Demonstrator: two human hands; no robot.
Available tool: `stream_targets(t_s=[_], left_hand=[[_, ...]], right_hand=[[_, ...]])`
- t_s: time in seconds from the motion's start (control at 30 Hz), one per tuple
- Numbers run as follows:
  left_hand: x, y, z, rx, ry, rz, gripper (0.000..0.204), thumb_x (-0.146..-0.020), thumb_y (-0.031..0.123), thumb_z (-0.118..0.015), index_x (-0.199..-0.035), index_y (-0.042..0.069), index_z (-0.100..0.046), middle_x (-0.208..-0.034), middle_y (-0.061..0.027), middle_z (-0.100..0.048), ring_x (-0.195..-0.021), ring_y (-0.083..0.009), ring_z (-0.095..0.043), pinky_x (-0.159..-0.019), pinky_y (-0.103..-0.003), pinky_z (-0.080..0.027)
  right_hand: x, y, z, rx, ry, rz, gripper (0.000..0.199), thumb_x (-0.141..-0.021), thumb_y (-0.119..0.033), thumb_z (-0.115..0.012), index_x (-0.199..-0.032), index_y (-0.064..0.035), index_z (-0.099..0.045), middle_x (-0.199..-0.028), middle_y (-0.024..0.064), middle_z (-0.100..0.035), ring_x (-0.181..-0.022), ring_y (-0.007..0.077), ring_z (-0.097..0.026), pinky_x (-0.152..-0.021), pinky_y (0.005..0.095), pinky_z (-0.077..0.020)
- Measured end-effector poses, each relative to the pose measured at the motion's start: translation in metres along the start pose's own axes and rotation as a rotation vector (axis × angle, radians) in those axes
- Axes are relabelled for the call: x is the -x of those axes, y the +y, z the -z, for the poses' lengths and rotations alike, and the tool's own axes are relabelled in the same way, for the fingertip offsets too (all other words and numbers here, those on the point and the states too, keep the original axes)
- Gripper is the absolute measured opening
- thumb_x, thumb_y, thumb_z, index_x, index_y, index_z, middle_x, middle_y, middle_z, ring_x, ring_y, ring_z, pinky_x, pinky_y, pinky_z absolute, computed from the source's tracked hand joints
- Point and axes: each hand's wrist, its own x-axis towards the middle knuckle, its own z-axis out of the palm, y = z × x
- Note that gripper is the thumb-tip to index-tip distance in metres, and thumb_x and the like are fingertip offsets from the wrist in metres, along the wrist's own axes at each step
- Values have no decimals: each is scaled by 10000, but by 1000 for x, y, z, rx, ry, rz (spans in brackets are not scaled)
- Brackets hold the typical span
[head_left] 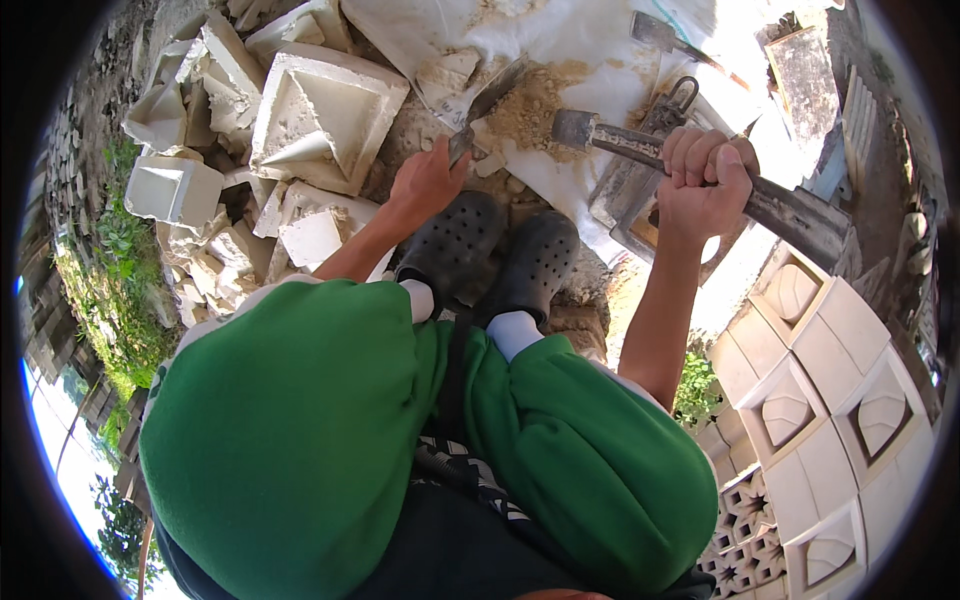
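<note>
My left hand (428, 180) is closed round the handle of a small trowel (492, 95), its dark, dusty blade pointing away over a patch of tan mortar or sand (535, 105). On the right, my right hand (705, 180) grips a long, thick-handled tool (630, 143) with a blunt metal head at its left end; its exact kind is unclear. Beneath that tool lies a dusty metal frame (620, 190) with a ring-shaped handle, partly hidden by my hand and the tool. A white sheet (590, 75) spreads under the mortar, beyond my dark clogs (535, 260).
Broken cream-coloured blocks (325, 115) are heaped at the left. Patterned cast blocks (830, 400) stand stacked at the lower right, beside a pierced block (745, 525). Another flat-bladed tool (655, 32) lies on the sheet at the far right, near a weathered board (803, 80).
</note>
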Motion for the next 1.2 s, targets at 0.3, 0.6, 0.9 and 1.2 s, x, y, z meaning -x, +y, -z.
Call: stream_targets(t_s=[0.3, 0.6, 0.9, 1.2], left_hand=[[1, 7, 4, -26, -95, 26, 441, -924, 378, -487, -1035, -47, -456, -718, -281, -611, -731, -469, -594, -673, -548, -466], [10, -1, 8, -17, -62, 75, 408, -917, 370, -497, -996, -29, -471, -735, -284, -611, -749, -477, -586, -693, -552, -453], [7, 7, 6, -29, -64, 53, 409, -913, 376, -504, -1002, -23, -484, -756, -290, -610, -754, -486, -577, -694, -561, -441], [1, 10, 2, -45, -92, 26, 411, -923, 371, -477, -1019, -27, -440, -719, -292, -608, -722, -488, -584, -672, -561, -456]], right_hand=[[28, 36, 5, -106, -76, 69, 214, -866, -37, -402, -664, -86, -352, -498, 1, -330, -430, 99, -283, -432, 274, -288], [19, -35, -14, -97, -111, 150, 264, -840, -102, -390, -601, -118, -279, -459, 14, -275, -403, 110, -230, -405, 292, -242], [5, 25, -8, -123, -85, -65, 211, -843, -48, -442, -651, -73, -358, -500, -1, -351, -460, 75, -303, -423, 239, -261], [21, 43, -27, 132, -95, 157, 238, -850, -31, -408, -637, -89, -319, -493, 0, -315, -446, 99, -279, -431, 273, -267]])
